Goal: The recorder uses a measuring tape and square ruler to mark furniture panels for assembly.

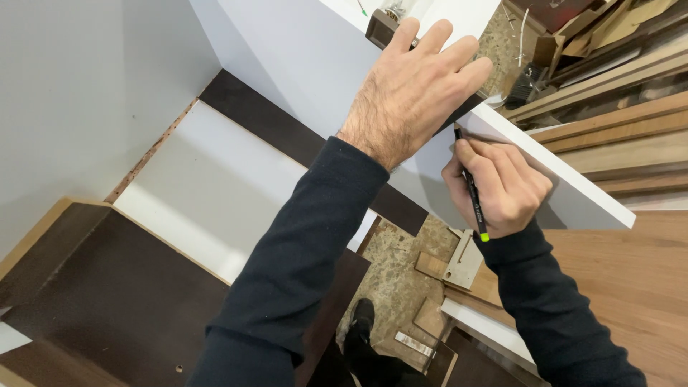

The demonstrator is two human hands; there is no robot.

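My left hand (412,89) lies flat, fingers together, pressing a dark straight edge (462,113) onto a white board (573,201) near its corner. My right hand (502,186) grips a black pencil with a yellow-green end (474,201); its tip touches the board right beside the fingers of my left hand. Both arms are in dark sleeves. Part of a small tool with a brown body (383,25) shows above my left hand.
Brown and white panels (215,179) lie below left, beside a pale wall (79,93). Wood planks (623,129) are stacked at right. Offcuts (459,265) and my black shoe (360,322) are on the speckled floor.
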